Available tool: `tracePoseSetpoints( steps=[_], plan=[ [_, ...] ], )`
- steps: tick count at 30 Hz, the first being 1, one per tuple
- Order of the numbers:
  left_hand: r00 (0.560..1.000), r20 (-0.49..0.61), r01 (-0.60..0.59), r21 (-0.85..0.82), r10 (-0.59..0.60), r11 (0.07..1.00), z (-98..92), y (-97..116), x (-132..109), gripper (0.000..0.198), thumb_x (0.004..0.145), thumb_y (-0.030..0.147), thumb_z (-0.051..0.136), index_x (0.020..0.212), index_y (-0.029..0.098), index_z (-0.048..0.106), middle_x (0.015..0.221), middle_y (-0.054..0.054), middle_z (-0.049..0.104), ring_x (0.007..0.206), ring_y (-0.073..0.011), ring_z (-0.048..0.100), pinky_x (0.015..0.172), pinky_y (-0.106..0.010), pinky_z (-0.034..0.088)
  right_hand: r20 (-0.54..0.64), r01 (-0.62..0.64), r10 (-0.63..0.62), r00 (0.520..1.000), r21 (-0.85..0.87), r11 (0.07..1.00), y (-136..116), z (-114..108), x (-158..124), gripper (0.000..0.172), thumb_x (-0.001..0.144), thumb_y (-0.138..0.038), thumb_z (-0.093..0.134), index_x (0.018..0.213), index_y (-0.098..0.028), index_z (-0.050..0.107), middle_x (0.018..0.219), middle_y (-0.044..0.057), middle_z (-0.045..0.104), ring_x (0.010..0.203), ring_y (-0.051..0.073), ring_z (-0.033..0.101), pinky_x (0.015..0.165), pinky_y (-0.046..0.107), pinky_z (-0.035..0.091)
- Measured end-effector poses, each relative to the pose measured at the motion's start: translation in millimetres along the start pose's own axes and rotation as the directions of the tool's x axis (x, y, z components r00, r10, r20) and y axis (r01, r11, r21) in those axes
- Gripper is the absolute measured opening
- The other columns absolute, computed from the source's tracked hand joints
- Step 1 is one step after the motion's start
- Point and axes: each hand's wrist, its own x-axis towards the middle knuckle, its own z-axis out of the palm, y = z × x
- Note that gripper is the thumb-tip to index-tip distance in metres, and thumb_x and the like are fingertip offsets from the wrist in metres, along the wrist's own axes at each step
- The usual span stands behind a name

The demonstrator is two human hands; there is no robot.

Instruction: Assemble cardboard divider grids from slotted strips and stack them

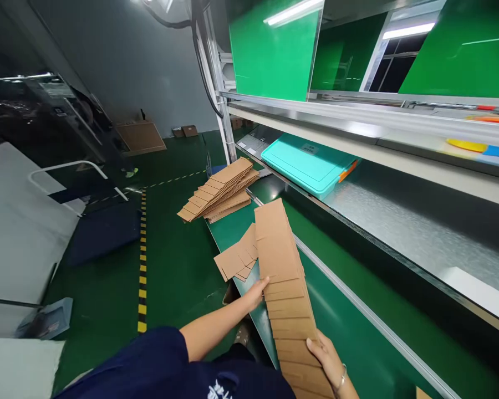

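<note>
A long fanned stack of brown cardboard sheets (289,299) lies over the green bench, its pieces overlapping like steps. My left hand (258,292) grips the stack's left edge near the middle, thumb on top and fingers hidden below. Further down, my right hand (326,357) holds the right edge, its thumb pressed on the upper face. Beside the far end of the stack, a few loose cardboard pieces (238,254) rest on the bench and stick out past its left edge. Beyond them, a bigger pile of cardboard sheets (220,191) leans at the bench's far end.
A shelf on the right carries a turquoise lidded box (310,160) with an orange latch. The green bench (336,310) has a metal rail (357,305) along it. Yellow-black tape (142,266) marks the floor at left, near a dark cart (103,233) and a dustpan (52,318).
</note>
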Motion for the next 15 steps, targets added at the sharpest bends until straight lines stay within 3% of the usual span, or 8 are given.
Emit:
tracePoseSetpoints(
  steps=[4,7,9,12,15],
  plan=[
    [0.987,-0.063,-0.152,-0.136,0.145,0.979,-19.6,49,1,0.058,0.066,0.052,0.069,0.113,0.019,0.056,0.118,-0.011,0.062,0.113,-0.0281,0.054,0.099,-0.044,0.039,0.046,0.072,-0.073,0.996,0.032,0.997,-4,32,43,0.053,0.074,-0.057,0.06,0.113,-0.021,0.062,0.12,0.011,0.061,0.112,0.028,0.055,0.099,0.045,0.038],
    [0.987,-0.081,-0.149,-0.147,0.138,0.978,-36.8,91,8,0.054,0.067,0.053,0.068,0.106,0.016,0.059,0.109,-0.013,0.065,0.103,-0.0281,0.06,0.093,-0.044,0.044,0.09,0.14,-0.142,0.986,0.022,0.99,-16,62,82,0.054,0.075,-0.058,0.059,0.114,-0.022,0.061,0.12,0.011,0.061,0.112,0.028,0.055,0.099,0.046,0.039],
    [0.972,-0.137,-0.21,-0.122,0.193,0.97,-53.0,121,13,0.051,0.065,0.051,0.07,0.101,0.016,0.059,0.105,-0.012,0.067,0.097,-0.0272,0.062,0.087,-0.043,0.047,0.121,0.189,-0.185,0.975,-0.026,0.982,-25,82,110,0.054,0.076,-0.058,0.057,0.117,-0.023,0.059,0.122,0.01,0.06,0.114,0.027,0.054,0.1,0.046,0.038],
    [0.897,-0.267,-0.372,-0.02,0.354,0.928,-95.5,178,22,0.049,0.061,0.047,0.074,0.097,0.018,0.058,0.099,-0.008,0.068,0.087,-0.0236,0.064,0.08,-0.039,0.049,0.121,0.193,-0.182,0.976,-0.085,0.977,-30,105,151,0.064,0.075,-0.063,0.055,0.126,-0.025,0.052,0.127,0.011,0.056,0.117,0.026,0.052,0.102,0.045,0.036],
    [0.838,-0.316,-0.41,0.171,0.444,0.896,-164.7,260,33,0.051,0.055,0.049,0.076,0.091,0.017,0.058,0.089,-0.006,0.069,0.078,-0.0213,0.065,0.072,-0.035,0.05,-0.015,0.079,-0.083,0.996,-0.162,0.984,-19,115,181,0.075,0.071,-0.07,0.052,0.13,-0.024,0.048,0.129,0.014,0.053,0.116,0.026,0.053,0.101,0.045,0.038]
  ],
)
